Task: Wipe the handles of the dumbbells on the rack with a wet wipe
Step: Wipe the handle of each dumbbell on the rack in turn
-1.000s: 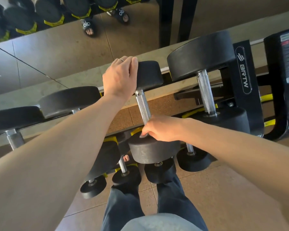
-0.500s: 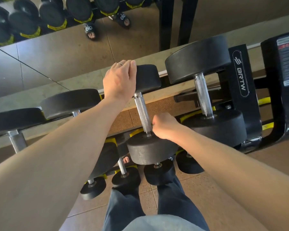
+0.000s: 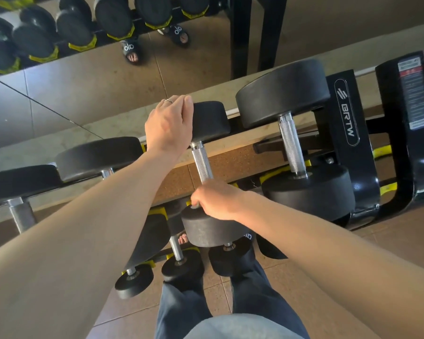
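Since half a second ago the right hand has slid back down the handle to its near end, against the near head; left hand unchanged.

Right hand: fingers curled round the lower end of the knurled handle, thumb side up. Wet wipe not visible; presumably inside the grip, cannot confirm. Left hand: fingers draped over the far head of the same dumbbell, steadying it; a ring shows on one finger.

Dumbbell lies on the top tier of the rack, directly ahead between both arms. Long axis runs away from the body, far head slightly left of the near one in view, near head lower. Right hand is nearer the body; left hand reaches to the far end.

Judgement: a wiping stroke must travel along this axis, up the bare handle toward the left hand.

Larger dumbbell just to the right, parallel axis, handle untouched. Others to the left and on lower tiers.
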